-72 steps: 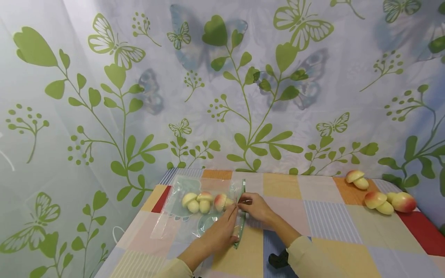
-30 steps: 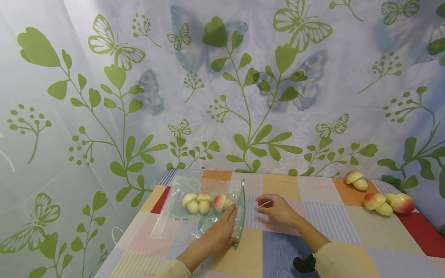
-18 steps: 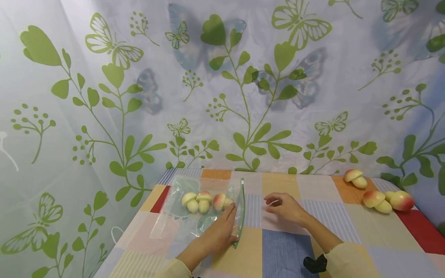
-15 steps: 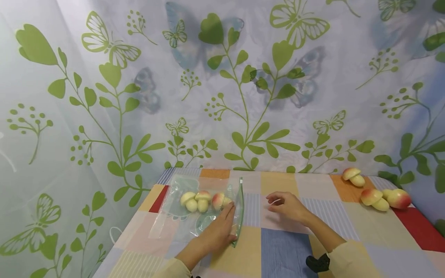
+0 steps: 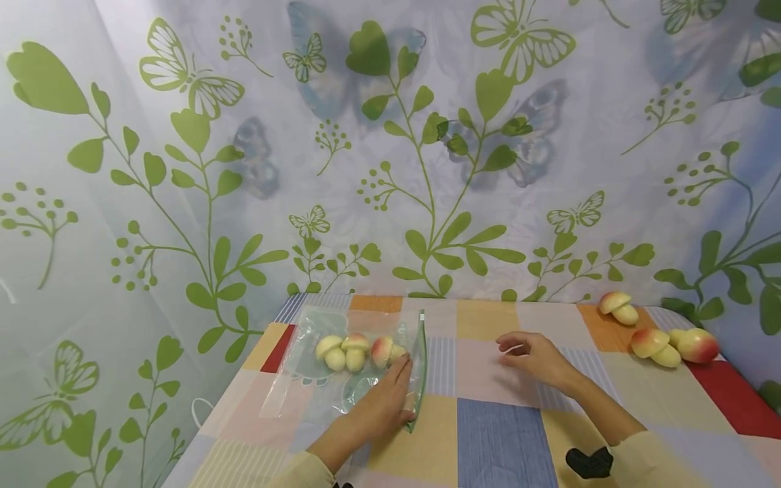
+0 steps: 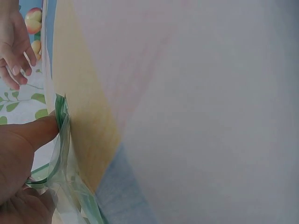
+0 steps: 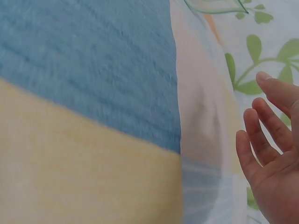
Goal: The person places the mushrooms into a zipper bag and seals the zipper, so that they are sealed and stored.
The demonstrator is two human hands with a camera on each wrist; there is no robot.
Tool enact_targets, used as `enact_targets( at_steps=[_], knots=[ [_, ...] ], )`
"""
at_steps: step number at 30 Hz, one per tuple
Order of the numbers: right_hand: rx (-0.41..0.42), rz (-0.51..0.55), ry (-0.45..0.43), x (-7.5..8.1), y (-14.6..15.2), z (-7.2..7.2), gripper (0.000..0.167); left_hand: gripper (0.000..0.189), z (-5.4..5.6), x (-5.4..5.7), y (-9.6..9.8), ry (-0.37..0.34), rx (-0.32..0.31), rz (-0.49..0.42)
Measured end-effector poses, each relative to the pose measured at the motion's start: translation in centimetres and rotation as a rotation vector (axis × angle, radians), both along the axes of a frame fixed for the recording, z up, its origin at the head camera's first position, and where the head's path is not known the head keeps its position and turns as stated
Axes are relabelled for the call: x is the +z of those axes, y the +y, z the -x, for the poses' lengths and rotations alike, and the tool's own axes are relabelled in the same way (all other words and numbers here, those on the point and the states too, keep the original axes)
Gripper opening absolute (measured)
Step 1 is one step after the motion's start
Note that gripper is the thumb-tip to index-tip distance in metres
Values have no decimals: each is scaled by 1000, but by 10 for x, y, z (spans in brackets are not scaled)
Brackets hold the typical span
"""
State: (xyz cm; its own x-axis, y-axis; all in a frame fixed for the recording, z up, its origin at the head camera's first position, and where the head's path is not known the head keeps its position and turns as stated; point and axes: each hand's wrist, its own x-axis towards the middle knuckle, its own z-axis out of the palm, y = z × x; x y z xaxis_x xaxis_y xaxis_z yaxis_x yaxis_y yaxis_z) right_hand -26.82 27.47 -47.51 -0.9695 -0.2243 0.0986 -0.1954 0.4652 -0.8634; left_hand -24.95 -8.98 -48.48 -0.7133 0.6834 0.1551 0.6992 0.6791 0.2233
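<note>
A clear zip bag (image 5: 332, 400) with a green zip strip (image 5: 421, 366) lies flat at the table's left. Three toy mushrooms (image 5: 355, 352), cream with reddish caps, lie in it. My left hand (image 5: 378, 403) lies at the zip end and holds the bag's edge. In the left wrist view the thumb (image 6: 42, 133) presses against the green strip, and the two sides of the mouth stand apart there. My right hand (image 5: 539, 362) hovers above the table to the right, fingers loosely bent, holding nothing; the right wrist view shows the fingers (image 7: 257, 135) spread.
Three more toy mushrooms (image 5: 655, 347) lie at the table's far right, one of them (image 5: 619, 308) a bit further back. A patchwork cloth (image 5: 500, 440) covers the table. Behind it hangs a leaf-and-butterfly curtain (image 5: 390, 183).
My right hand has left the bag's zip strip and moved right across the table, towards the mushrooms there. The left hand and the bag have stayed in place.
</note>
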Motion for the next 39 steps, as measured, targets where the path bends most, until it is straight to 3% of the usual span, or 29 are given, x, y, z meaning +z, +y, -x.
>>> enact_targets(
  at_steps=[18, 39],
  knots=[
    [-65, -106, 23, 1, 46, -13, 44, 97, 1, -3, -1, 18, -16, 2],
    [-169, -195, 13, 4, 92, -31, 49, 96, -2, 0, -3, -25, -28, -13]
  ],
)
